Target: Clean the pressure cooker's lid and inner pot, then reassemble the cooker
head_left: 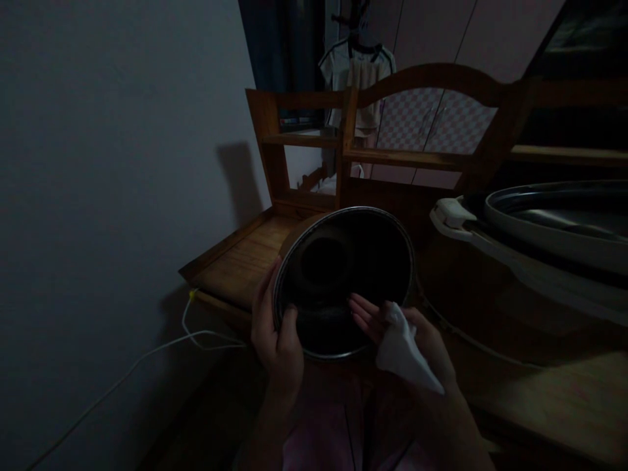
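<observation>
A dark round inner pot (338, 330) with a thin shiny rim is tilted so that its mouth faces me. My left hand (279, 333) grips its left wall, thumb inside the rim and fingers around the outside. At the lower right of the mouth is my right hand (422, 333), holding a crumpled white tissue (405, 356) against the palm. Some of its fingers stretch out over the pot's opening; whether they touch the inner wall I cannot tell. The pot's underside is mostly hidden.
On the right stands a large cooker with a pale rim (554, 235) and a white latch (454, 212). A wooden desk (245, 261) with a shelf frame (417, 157) lies beyond the pot. A white cable (142, 360) hangs by the wall on the left. The room is dim.
</observation>
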The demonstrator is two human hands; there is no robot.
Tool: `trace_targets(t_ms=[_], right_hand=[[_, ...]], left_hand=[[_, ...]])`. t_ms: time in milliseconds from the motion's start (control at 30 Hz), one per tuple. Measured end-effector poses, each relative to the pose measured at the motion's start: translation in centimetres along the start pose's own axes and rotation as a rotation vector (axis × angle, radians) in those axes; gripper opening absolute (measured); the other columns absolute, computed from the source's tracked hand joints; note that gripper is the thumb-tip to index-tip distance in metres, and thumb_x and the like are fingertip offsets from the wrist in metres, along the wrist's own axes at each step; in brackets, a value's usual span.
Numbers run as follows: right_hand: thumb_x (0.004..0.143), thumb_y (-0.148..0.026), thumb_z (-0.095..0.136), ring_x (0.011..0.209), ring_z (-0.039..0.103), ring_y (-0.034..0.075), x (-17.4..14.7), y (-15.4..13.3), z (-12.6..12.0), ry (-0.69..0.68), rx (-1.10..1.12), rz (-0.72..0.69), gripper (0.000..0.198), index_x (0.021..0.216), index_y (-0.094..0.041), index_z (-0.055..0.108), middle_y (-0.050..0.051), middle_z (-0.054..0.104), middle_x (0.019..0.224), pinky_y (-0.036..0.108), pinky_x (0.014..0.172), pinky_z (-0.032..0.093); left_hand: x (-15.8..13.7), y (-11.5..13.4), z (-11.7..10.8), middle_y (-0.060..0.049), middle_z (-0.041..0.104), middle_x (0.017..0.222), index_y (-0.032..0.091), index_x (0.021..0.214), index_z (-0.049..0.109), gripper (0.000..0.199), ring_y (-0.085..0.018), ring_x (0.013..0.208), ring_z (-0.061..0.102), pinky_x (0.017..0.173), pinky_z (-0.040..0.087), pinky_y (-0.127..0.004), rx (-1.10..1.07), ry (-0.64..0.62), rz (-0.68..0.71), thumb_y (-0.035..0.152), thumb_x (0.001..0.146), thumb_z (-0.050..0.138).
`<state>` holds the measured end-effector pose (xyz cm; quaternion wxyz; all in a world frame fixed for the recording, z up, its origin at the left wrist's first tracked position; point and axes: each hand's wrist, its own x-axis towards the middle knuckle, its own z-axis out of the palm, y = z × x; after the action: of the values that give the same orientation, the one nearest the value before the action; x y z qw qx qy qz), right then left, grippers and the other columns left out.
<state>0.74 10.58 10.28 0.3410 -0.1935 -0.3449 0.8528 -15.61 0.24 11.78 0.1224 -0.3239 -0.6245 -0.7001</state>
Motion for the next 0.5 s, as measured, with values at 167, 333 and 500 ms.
trace_targets(t_ms=[167, 333, 500], right_hand=[[0.092, -0.041, 0.041, 0.130, 0.058, 0.030, 0.2, -0.2, -0.8, -0.020, -0.186, -0.077, 0.029, 0.084, -0.022, 0.061, 0.014, 0.066, 0.132, 0.058, 0.113, 0.041], [0.098, -0.045, 0.033, 0.132, 0.055, 0.027, -0.4, -0.2, -0.2, -0.010, -0.394, -0.146, 0.040, 0.083, -0.022, 0.062, 0.011, 0.064, 0.135, 0.056, 0.108, 0.047], [0.102, -0.046, 0.034, 0.133, 0.055, 0.029, -4.3, -1.9, -2.6, 0.054, -0.259, -0.098, 0.042, 0.090, -0.022, 0.066, 0.014, 0.062, 0.137, 0.056, 0.113, 0.043]], left_hand=[[0.1, 0.2, 0.1, -0.003, 0.061, 0.140, 0.028, 0.139, 0.061, 0.054, -0.025, 0.133, 0.053, 0.117, 0.039, -0.040, 0.004, 0.005, -0.001, 0.013, 0.087, 0.055], [0.1, 0.2, 0.2, -0.002, 0.061, 0.140, 0.029, 0.138, 0.062, 0.055, -0.025, 0.133, 0.053, 0.117, 0.039, -0.039, -0.009, -0.003, -0.002, 0.012, 0.086, 0.055], [0.2, 0.2, 0.2, -0.001, 0.062, 0.140, 0.029, 0.138, 0.062, 0.057, -0.025, 0.132, 0.054, 0.117, 0.039, -0.040, -0.029, -0.002, 0.004, 0.012, 0.084, 0.055]])
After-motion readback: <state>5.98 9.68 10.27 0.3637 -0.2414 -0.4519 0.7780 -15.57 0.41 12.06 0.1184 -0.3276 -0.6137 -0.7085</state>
